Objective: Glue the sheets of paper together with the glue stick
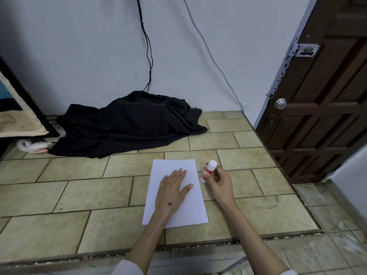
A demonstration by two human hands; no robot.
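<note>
Paper [179, 207] lies flat on the tiled surface [79, 195], near the front edge. Looks like one white sheet from here; can't tell if a 2nd is stacked right under it. Left hand [172, 190] is spread flat on the paper, palm down, fingers apart, thumb out to the right, gripping nothing, just pinning it. Right hand [218, 184] is just off the paper's right edge, fingers curled tight round the glue stick [208, 170]. Stick is tilted, white end up, red band mid-body. Can't tell if the cap's on or off, or which end the glue's at.

Step in hand, as I read it: getting the glue ready w/ paper held down. No glue on the sheet that I can see.

To do it well:
- cap comes off first if it's on. The left hand prob has to help, so the paper goes loose for a sec. Fine, it's lying flat
- wind out only a little glue, too much and it smears or snaps
- put the left hand back down but shift it toward the near-left corner, so it's not sitting where the glue needs to go
- stroke from the pinned part outward to the edges, light even pressure, esp along borders & corners
- keep the stick fairly upright, paper this thin wrinkles if dragged hard
- lay the other sheet on quick, edges lined up, smooth from the middle out

Black cloth [129, 124] at the back is well apart, no bother
</note>
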